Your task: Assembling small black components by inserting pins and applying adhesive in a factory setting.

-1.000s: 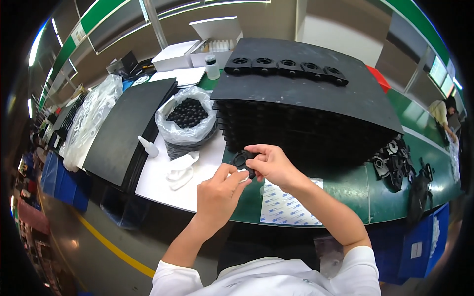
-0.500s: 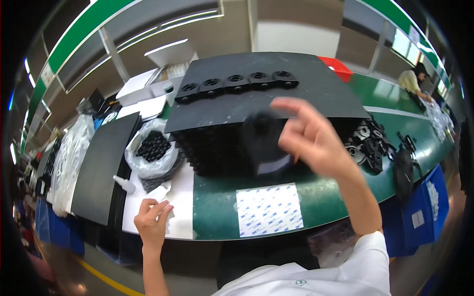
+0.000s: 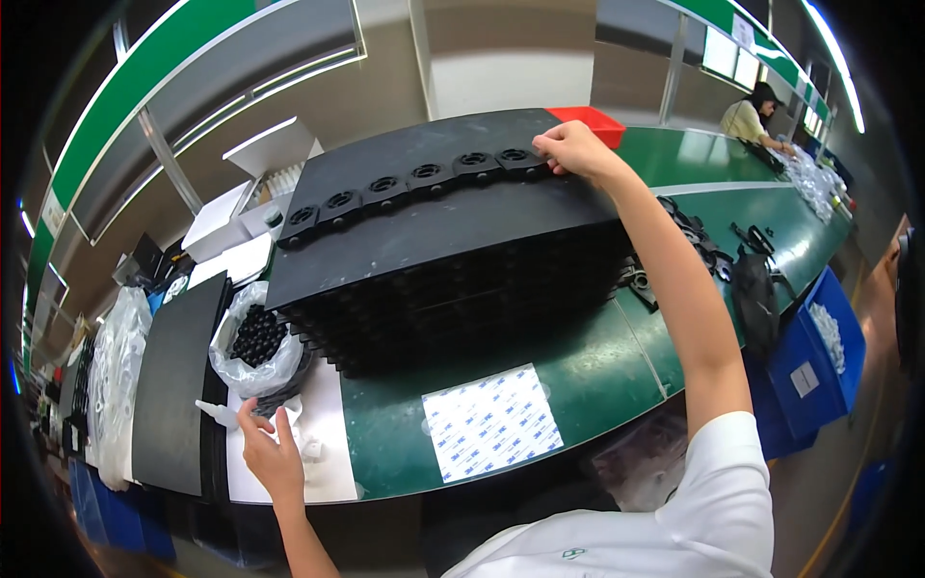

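Note:
My right hand [image 3: 578,154] reaches far over the stack, thumb and fingers closed on the right end of a black plastic part [image 3: 517,160] with a round ringed face. That part ends a row of several like black parts [image 3: 427,175], lying side by side on the black board [image 3: 414,226] on top of the stack. Lower left, my left hand [image 3: 273,457] is raised with thumb and index finger apart, holding nothing I can see. Beside it are a white squeeze bottle [image 3: 218,413] with a narrow nozzle and a crumpled white scrap [image 3: 293,416], partly hidden.
A clear bag [image 3: 231,364] of small black round pieces stands left of the stack [image 3: 453,313]. Patterned white sheet [image 3: 491,424] lies on the green table [image 3: 395,438]. Loose black parts [image 3: 708,250], a red bin [image 3: 599,125] and a blue bin [image 3: 831,371] are rightward; a person [image 3: 747,123] works beyond.
My right hand moved up and away with a blurred black part, which now lies at the row's right end. My left hand's pinched fingers have parted. The view has shifted right.

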Demonstrator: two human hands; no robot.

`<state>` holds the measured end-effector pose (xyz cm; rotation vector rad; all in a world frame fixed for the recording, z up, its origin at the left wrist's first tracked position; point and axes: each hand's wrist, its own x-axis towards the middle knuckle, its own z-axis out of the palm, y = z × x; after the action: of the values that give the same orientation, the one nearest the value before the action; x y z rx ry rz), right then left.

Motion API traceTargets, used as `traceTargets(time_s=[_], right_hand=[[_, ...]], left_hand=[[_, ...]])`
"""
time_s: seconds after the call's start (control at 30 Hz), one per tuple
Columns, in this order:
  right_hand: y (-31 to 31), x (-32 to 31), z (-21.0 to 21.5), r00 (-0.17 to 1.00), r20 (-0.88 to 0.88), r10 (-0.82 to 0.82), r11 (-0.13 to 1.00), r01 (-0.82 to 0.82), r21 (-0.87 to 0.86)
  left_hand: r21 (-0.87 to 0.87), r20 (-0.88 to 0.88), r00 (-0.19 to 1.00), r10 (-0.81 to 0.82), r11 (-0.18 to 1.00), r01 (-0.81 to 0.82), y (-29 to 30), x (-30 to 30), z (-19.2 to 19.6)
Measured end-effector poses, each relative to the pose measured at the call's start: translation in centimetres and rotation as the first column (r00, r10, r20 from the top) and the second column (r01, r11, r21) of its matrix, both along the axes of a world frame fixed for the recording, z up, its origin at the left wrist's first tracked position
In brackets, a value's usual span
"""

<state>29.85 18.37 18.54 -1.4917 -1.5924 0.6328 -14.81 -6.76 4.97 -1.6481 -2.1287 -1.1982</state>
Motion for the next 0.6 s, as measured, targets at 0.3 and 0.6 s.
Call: traceTargets(time_s=[0.3, 0.6], right_hand=[[-8.1, 11.6, -2.8, 0.957, -0.055, -0.286, 0.785, 0.267, 0.558], [-18.3, 12.5, -20.1, 0.583, 0.691, -0.427, 0.895, 0.164, 0.415]], left_hand=[[0.274, 0.947, -0.322, -0.001, 0.525, 0.805, 4.4, 9.2, -0.9], [0.263, 0.946, -0.321, 0.041, 0.482, 0.836, 9.1, 15.7, -3.7]])
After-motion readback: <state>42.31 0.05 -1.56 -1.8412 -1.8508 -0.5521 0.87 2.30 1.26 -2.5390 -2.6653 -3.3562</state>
